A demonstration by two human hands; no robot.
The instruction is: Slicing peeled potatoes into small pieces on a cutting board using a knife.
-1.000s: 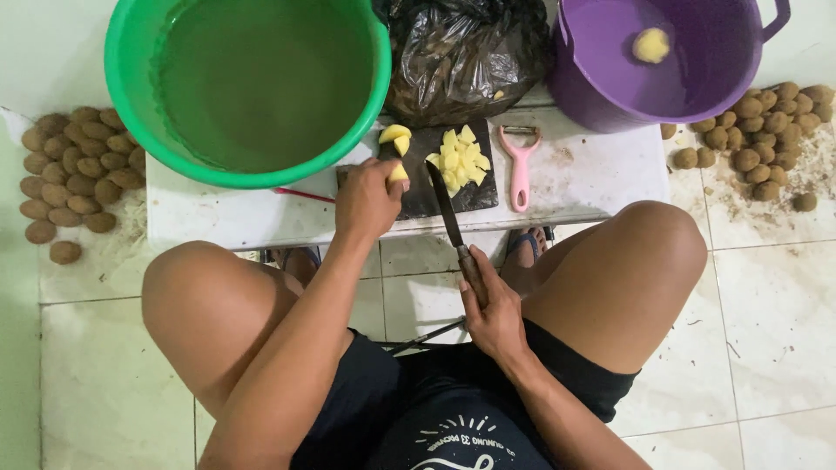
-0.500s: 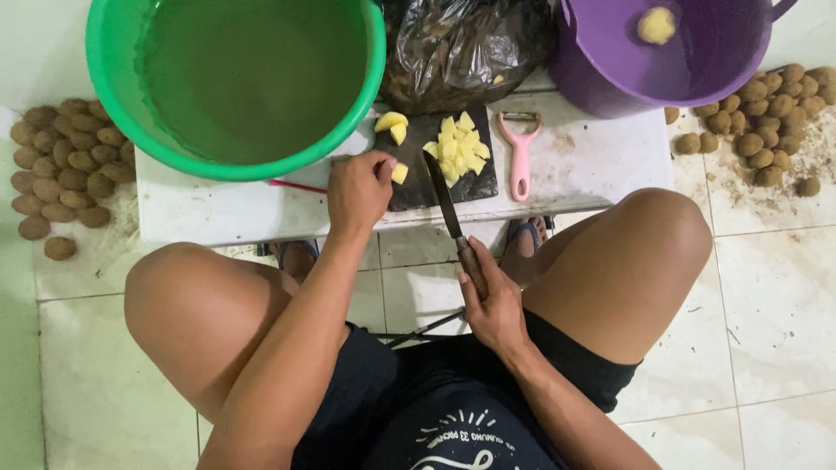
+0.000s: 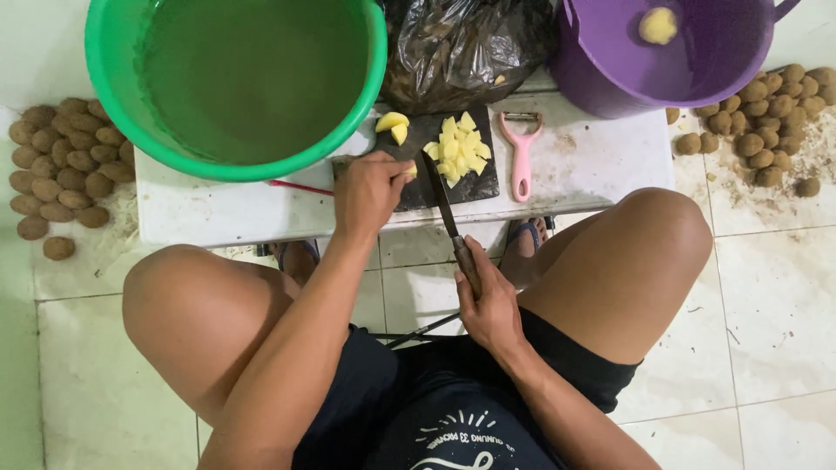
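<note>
Centre frame: left hand (image 3: 370,193) pinching potato piece (image 3: 409,171) on cutting board (image 3: 483,184); right hand (image 3: 488,305) clenched around knife (image 3: 446,209).

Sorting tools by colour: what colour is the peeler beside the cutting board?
Pink; the peeler shows clearly in the head view.
</note>
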